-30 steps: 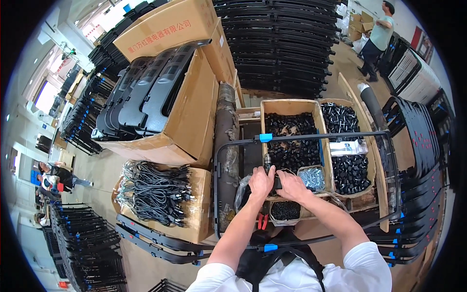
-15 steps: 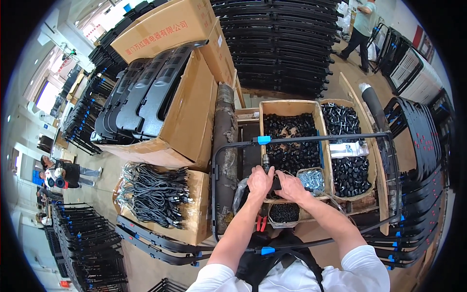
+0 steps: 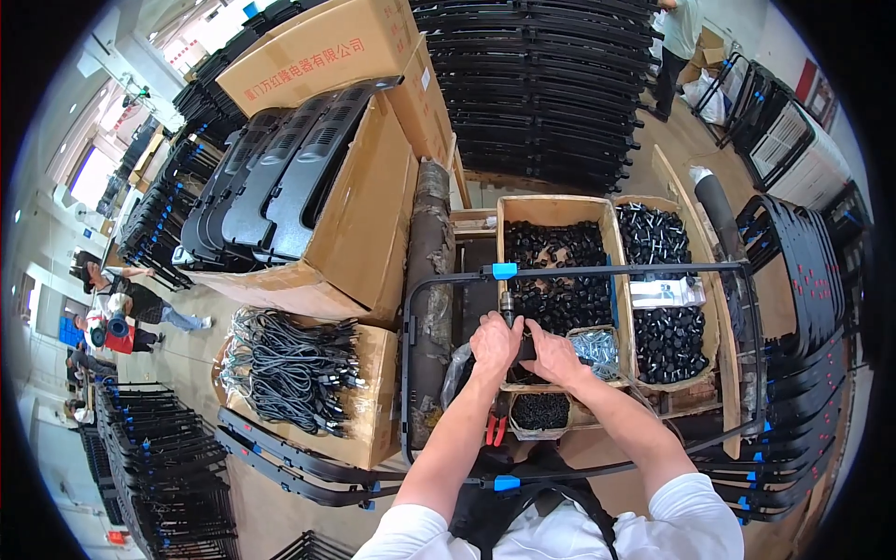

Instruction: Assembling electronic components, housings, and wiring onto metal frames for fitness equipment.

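My left hand (image 3: 495, 343) is closed around a dark hand tool with a round metal nose (image 3: 507, 302), which looks like a power driver. Its body is mostly hidden by the fingers. My right hand (image 3: 556, 357) is closed against the black part of the same tool, its thumb close to the left hand. Both hands are inside the outline of a black rectangular frame (image 3: 616, 270) with blue clips, which lies over the bench. Just beyond them is a wooden bin (image 3: 502, 210) of black knobs. Beside my right hand sits a small box of silver screws (image 3: 595, 350).
Small black screws fill a box (image 3: 541, 411) near me, beside red-handled pliers (image 3: 495, 429). More black-headed bolts (image 3: 653, 233) lie in the right bin. At left stand a carton of black panels (image 3: 280, 187) and bundled cables (image 3: 299, 373). Stacked frames (image 3: 532, 93) rise behind; people stand further off.
Both hands stay on the tool, with the right hand's fingers shifted slightly. The view has moved a little. At the far right, a person has moved toward the stacked frames.
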`<state>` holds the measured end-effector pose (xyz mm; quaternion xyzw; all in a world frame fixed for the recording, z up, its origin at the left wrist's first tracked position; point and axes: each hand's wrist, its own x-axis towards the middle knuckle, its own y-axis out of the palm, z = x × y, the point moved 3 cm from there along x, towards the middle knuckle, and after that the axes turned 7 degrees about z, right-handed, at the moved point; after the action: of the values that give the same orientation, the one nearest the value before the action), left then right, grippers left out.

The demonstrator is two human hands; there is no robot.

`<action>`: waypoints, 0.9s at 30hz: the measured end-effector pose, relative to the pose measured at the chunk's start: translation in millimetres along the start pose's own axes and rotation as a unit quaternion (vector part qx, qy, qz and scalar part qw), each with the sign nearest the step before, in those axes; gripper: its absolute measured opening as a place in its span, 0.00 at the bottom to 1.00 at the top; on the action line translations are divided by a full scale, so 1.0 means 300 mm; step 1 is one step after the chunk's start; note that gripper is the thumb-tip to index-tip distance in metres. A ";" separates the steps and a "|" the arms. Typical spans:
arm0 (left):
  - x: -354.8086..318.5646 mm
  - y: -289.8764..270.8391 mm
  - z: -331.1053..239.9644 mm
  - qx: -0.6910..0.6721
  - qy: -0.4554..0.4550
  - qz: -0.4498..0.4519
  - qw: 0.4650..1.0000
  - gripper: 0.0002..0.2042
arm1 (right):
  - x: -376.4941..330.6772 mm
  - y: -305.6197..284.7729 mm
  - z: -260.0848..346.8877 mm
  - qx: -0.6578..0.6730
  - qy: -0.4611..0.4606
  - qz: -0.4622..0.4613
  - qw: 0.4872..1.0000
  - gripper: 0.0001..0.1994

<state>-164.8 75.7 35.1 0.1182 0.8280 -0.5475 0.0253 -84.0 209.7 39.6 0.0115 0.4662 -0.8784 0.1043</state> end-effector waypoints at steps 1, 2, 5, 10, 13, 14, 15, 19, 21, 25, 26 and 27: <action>0.003 0.000 0.001 0.000 -0.002 -0.001 1.000 0.29 | -0.001 -0.017 0.015 0.003 0.016 0.004 1.000 0.44; 0.006 0.000 0.002 0.001 -0.005 -0.003 1.000 0.29 | -0.001 -0.027 0.023 0.006 0.032 0.008 0.999 0.42; 0.013 -0.003 -0.002 -0.037 -0.009 0.006 0.999 0.29 | 0.003 -0.016 0.015 -0.021 0.008 0.011 1.000 0.35; 0.010 -0.001 0.017 -0.061 -0.003 0.012 0.998 0.30 | -0.003 0.009 0.043 -0.034 -0.030 -0.019 0.999 0.29; 0.007 -0.001 0.023 -0.070 0.000 0.015 0.997 0.31 | -0.010 0.011 0.051 -0.020 -0.014 -0.014 1.000 0.29; 0.004 -0.001 0.027 -0.071 -0.001 0.015 0.997 0.31 | -0.013 0.012 0.056 -0.018 -0.011 -0.013 1.000 0.29; 0.001 -0.001 0.032 -0.073 0.001 0.015 0.997 0.31 | -0.016 0.013 0.062 -0.020 -0.010 -0.014 1.000 0.29; -0.005 -0.003 0.034 -0.078 0.002 0.031 0.996 0.31 | -0.025 0.013 0.066 -0.013 -0.008 -0.008 1.000 0.28; -0.009 -0.007 0.040 -0.081 0.005 0.033 0.996 0.31 | -0.028 0.013 0.074 -0.010 -0.003 -0.002 1.000 0.28; -0.016 -0.009 0.043 -0.088 0.005 0.052 0.995 0.32 | -0.037 0.027 0.072 -0.014 0.010 0.008 1.000 0.29; -0.018 -0.010 0.046 -0.093 0.002 0.060 0.994 0.32 | -0.038 0.032 0.073 -0.015 0.012 0.009 1.000 0.29; -0.021 -0.012 0.049 -0.094 0.005 0.062 0.994 0.32 | -0.042 0.036 0.073 -0.016 0.014 0.008 1.000 0.29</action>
<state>-160.8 59.8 33.6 0.1688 0.8671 -0.4640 0.0663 -67.8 187.8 44.6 0.0265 0.4819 -0.8695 0.1052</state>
